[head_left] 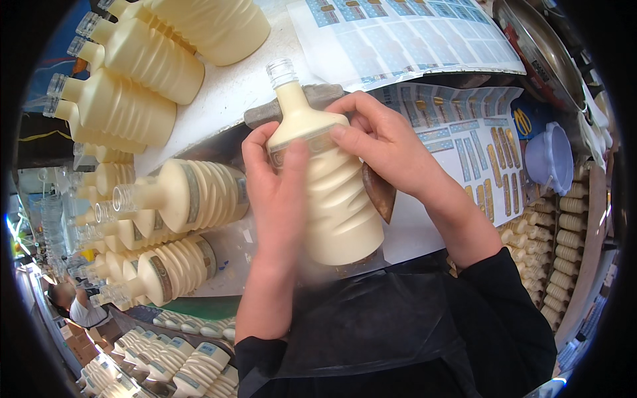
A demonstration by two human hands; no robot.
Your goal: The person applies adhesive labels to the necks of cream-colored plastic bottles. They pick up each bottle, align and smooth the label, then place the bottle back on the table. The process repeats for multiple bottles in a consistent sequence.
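A cream-coloured bottle (338, 219) with twisted ribs and a clear threaded neck lies in front of me, neck pointing away. Around its shoulder runs a patterned grey-gold label strip (318, 144). My left hand (275, 179) grips the bottle's left side, the thumb lying over the strip. On the other side my right hand (385, 142) is closed on the shoulder, its thumb pressing the strip's right end. A grey pad (325, 96) shows behind the bottle neck. Beside the bottle, below my right hand, a brown pointed piece (378, 192) sticks out; its kind is unclear.
Printed label sheets (458, 149) lie at the right, with another stack (405, 43) on the raised white surface behind. Unlabelled cream bottles (139, 113) stand far left; banded ones (199, 196) lie below them. A lilac bucket (549, 158) and a metal basin (537, 40) are right.
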